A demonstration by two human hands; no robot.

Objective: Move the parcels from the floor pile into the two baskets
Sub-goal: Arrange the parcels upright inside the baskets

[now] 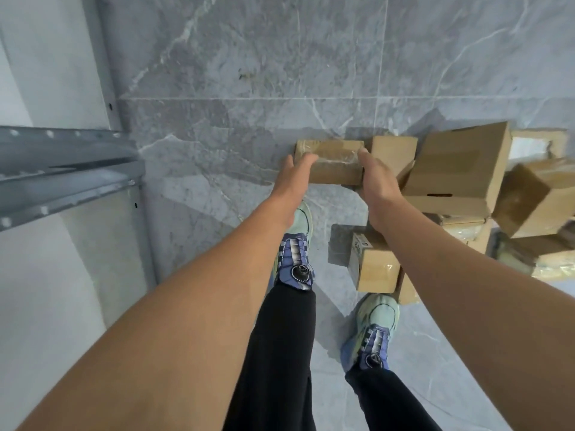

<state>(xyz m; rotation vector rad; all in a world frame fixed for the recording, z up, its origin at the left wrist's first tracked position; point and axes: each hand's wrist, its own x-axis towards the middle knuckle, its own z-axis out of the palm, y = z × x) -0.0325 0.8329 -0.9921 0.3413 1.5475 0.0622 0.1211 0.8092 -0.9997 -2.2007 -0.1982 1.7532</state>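
A flat taped cardboard parcel (334, 161) lies at the left edge of the floor pile. My left hand (294, 178) grips its left end with fingers curled over the top edge. My right hand (375, 178) grips its right end the same way. The pile of cardboard parcels (460, 175) spreads to the right on the grey tiled floor, with a large open box on top. A smaller taped parcel (373, 262) lies under my right forearm. No basket is in view.
A grey metal shelf frame (68, 172) stands at the left against a white wall. My two feet in green and purple shoes (295, 259) stand on the marble tiles just behind the parcels. Bare floor lies ahead.
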